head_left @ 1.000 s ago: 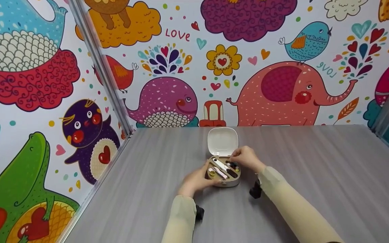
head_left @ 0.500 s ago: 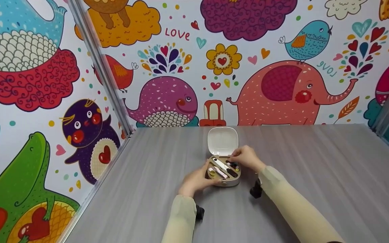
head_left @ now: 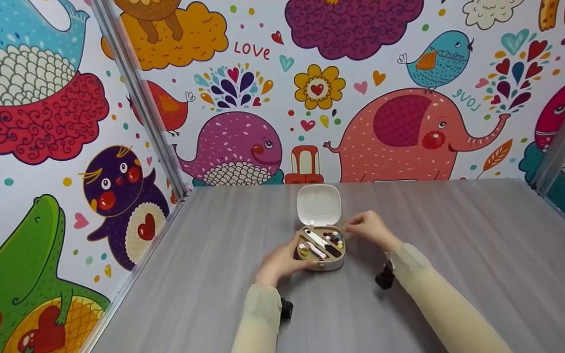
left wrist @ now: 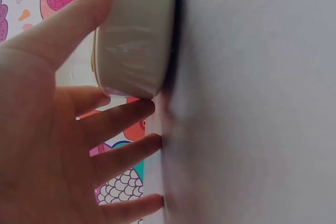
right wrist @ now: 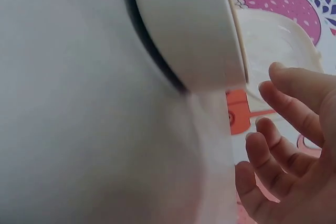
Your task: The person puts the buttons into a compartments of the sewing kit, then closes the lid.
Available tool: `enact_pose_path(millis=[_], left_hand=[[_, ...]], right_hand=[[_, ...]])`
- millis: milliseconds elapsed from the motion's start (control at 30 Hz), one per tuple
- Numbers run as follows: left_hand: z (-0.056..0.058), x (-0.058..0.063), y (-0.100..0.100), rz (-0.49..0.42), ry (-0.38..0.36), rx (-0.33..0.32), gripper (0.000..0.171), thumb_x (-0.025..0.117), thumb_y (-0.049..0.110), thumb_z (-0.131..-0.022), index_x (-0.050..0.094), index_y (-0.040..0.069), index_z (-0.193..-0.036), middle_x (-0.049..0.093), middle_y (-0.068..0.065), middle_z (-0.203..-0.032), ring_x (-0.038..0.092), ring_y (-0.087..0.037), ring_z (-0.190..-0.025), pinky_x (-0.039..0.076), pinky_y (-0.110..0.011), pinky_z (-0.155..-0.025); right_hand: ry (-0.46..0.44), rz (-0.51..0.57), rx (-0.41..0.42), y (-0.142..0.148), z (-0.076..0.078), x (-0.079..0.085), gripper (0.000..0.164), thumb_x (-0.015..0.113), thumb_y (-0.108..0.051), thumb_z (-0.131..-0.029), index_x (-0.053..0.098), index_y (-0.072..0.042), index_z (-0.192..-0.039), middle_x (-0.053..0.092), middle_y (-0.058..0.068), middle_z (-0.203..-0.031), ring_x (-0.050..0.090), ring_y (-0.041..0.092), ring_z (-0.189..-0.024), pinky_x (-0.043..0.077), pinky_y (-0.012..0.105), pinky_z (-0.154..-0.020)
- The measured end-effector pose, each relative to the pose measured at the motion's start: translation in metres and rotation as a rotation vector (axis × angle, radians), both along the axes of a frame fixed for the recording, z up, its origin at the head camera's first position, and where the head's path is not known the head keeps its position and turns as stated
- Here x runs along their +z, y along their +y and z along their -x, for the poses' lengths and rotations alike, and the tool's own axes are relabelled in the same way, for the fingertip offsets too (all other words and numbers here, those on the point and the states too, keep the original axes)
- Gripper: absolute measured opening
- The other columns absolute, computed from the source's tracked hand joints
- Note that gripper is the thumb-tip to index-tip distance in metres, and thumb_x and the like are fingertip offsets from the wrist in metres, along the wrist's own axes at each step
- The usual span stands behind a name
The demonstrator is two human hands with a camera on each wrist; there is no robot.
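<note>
A small cream sewing kit box (head_left: 329,265) stands on the table, its white lid (head_left: 319,205) raised at the back. Small colourful buttons (head_left: 333,238) lie in its right compartment. A white and black tool (head_left: 322,242) lies across the middle, and a pinkish tool (head_left: 316,250) and a gold ring-like piece (head_left: 304,251) are on the left. My left hand (head_left: 280,262) holds the box at its left front corner, thumb in front and fingers along the side. Just off the box's right back corner is my right hand (head_left: 371,229), fingers loosely bent, nothing visible between them.
The grey table (head_left: 204,274) meets a back wall (head_left: 390,63) and a left wall (head_left: 76,191) printed with cartoon animals. Metal corner posts (head_left: 138,93) stand at the sides. A black wrist camera (head_left: 385,276) sits below the right cuff.
My right hand has moved out of the right compartment and a little to the right, uncovering the buttons. My left hand stays on the box. The head view has shifted slightly.
</note>
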State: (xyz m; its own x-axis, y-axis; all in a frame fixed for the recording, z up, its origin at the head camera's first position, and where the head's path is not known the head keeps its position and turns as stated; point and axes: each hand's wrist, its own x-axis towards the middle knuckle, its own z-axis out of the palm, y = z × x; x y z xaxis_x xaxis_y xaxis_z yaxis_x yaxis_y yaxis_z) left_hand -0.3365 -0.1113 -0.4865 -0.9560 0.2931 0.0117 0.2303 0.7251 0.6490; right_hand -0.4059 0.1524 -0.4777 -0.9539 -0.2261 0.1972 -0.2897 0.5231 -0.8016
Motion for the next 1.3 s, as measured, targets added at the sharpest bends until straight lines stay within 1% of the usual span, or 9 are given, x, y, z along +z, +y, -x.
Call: enact_pose_path(millis=[133,267,467,633,733,833,1000,1133,1300], left_hand=[[0.001,0.000,-0.001,0.025,0.012,0.005,0.101,0.072,0.056,-0.079,0.024,0.007,-0.154,0.047,-0.023,-0.141,0.053,-0.040,-0.120,0.043,-0.050,-0.097],[0.001,0.000,-0.002,0.019,-0.007,0.008,0.102,0.072,0.057,-0.079,0.023,0.009,-0.154,0.045,-0.022,-0.143,0.051,-0.039,-0.122,0.042,-0.050,-0.098],[0.001,-0.002,-0.004,-0.009,-0.015,0.003,0.102,0.073,0.056,-0.079,0.023,0.008,-0.155,0.045,-0.023,-0.143,0.051,-0.040,-0.122,0.041,-0.051,-0.099],[0.000,-0.002,-0.005,-0.023,-0.020,0.003,0.103,0.073,0.055,-0.079,0.022,0.008,-0.154,0.043,-0.024,-0.144,0.049,-0.039,-0.124,0.041,-0.050,-0.100],[-0.001,-0.003,-0.005,-0.019,-0.014,0.007,0.102,0.074,0.055,-0.079,0.023,0.008,-0.154,0.045,-0.025,-0.142,0.051,-0.040,-0.122,0.041,-0.051,-0.099],[-0.001,-0.002,-0.005,-0.019,-0.012,0.009,0.102,0.074,0.054,-0.079,0.023,0.008,-0.154,0.047,-0.027,-0.140,0.051,-0.041,-0.121,0.041,-0.052,-0.098],[0.000,0.000,-0.004,0.007,-0.005,0.003,0.102,0.073,0.055,-0.079,0.023,0.008,-0.154,0.045,-0.026,-0.142,0.050,-0.041,-0.123,0.041,-0.052,-0.099],[0.001,0.000,-0.002,0.032,0.009,-0.011,0.101,0.072,0.054,-0.080,0.024,0.005,-0.154,0.045,-0.026,-0.141,0.050,-0.041,-0.123,0.042,-0.051,-0.098],[0.001,0.000,0.000,0.005,-0.008,-0.011,0.102,0.074,0.053,-0.079,0.023,0.006,-0.154,0.043,-0.024,-0.144,0.049,-0.040,-0.124,0.041,-0.051,-0.099]], right_hand=[[0.005,0.024,0.024,0.018,-0.006,-0.003,0.015,0.074,-0.009,-0.081,0.075,0.005,-0.083,0.070,0.006,-0.075,0.053,0.007,-0.063,0.043,0.020,-0.058],[-0.013,0.033,0.079,0.035,-0.014,-0.008,0.017,0.072,-0.009,-0.084,0.074,0.007,-0.087,0.070,0.010,-0.078,0.055,0.009,-0.064,0.045,0.021,-0.057],[-0.083,0.044,0.131,0.059,-0.024,-0.016,0.022,0.071,-0.012,-0.087,0.073,0.009,-0.094,0.071,0.015,-0.083,0.060,0.016,-0.064,0.049,0.025,-0.058],[-0.144,0.011,0.176,0.077,-0.030,-0.019,0.024,0.072,-0.016,-0.088,0.074,0.005,-0.099,0.072,0.014,-0.090,0.058,0.012,-0.068,0.049,0.024,-0.061],[-0.199,0.016,0.231,0.086,-0.034,-0.019,0.025,0.072,-0.013,-0.087,0.073,0.005,-0.104,0.072,0.015,-0.097,0.058,0.009,-0.073,0.049,0.022,-0.063],[-0.240,0.015,0.287,0.092,-0.037,-0.019,0.024,0.073,-0.008,-0.085,0.073,0.004,-0.106,0.071,0.017,-0.102,0.062,0.010,-0.079,0.049,0.021,-0.064],[-0.256,-0.018,0.367,0.097,-0.040,-0.017,0.021,0.073,-0.004,-0.083,0.075,0.002,-0.103,0.072,0.017,-0.101,0.067,0.016,-0.088,0.051,0.022,-0.067],[-0.264,-0.050,0.374,0.098,-0.041,-0.017,0.017,0.074,-0.004,-0.082,0.077,0.001,-0.098,0.073,0.014,-0.097,0.067,0.016,-0.086,0.052,0.023,-0.067],[-0.247,-0.077,0.378,0.098,-0.042,-0.018,0.016,0.074,-0.003,-0.081,0.077,0.001,-0.096,0.073,0.014,-0.096,0.066,0.014,-0.084,0.052,0.022,-0.068]])
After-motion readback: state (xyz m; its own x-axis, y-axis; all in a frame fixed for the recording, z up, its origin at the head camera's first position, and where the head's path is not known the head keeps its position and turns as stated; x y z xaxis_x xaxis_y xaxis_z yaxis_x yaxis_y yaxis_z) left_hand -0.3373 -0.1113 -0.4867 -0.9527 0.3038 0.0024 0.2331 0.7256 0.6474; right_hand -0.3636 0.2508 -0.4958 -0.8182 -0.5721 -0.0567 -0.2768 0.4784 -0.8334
